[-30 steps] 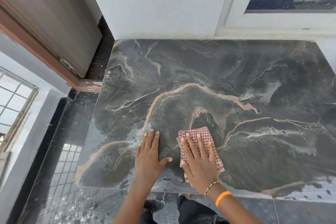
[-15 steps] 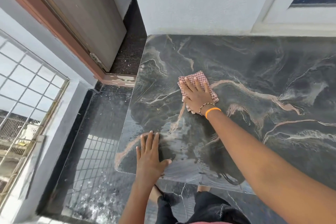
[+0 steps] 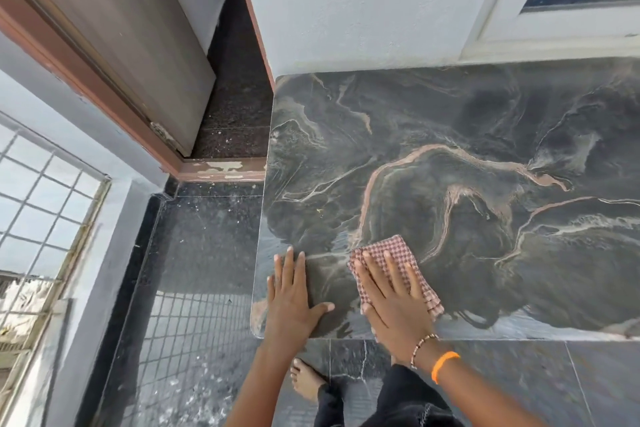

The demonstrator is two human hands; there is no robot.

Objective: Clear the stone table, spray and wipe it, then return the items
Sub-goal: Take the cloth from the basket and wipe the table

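Observation:
The dark marbled stone table (image 3: pixel 485 149) fills the right half of the view, with pinkish veins and a damp sheen near its front edge. My right hand (image 3: pixel 394 305) lies flat, fingers spread, pressing a red-and-white checked cloth (image 3: pixel 391 251) onto the table's front left part. My left hand (image 3: pixel 292 302) rests flat and open on the front left corner, a short way left of the cloth. Nothing else lies on the visible tabletop.
A white wall (image 3: pixel 363 3) and window frame (image 3: pixel 554 28) run along the table's far edge. A wooden door (image 3: pixel 114 31) and its brown frame stand at the left. Dark polished floor (image 3: pixel 201 270) lies left of the table, with a grilled window (image 3: pixel 38 211) beyond. My bare foot (image 3: pixel 306 380) stands below the table edge.
My right hand pulled the cloth back from the far left area to the front edge, beside my left hand. The left hand stayed on the corner.

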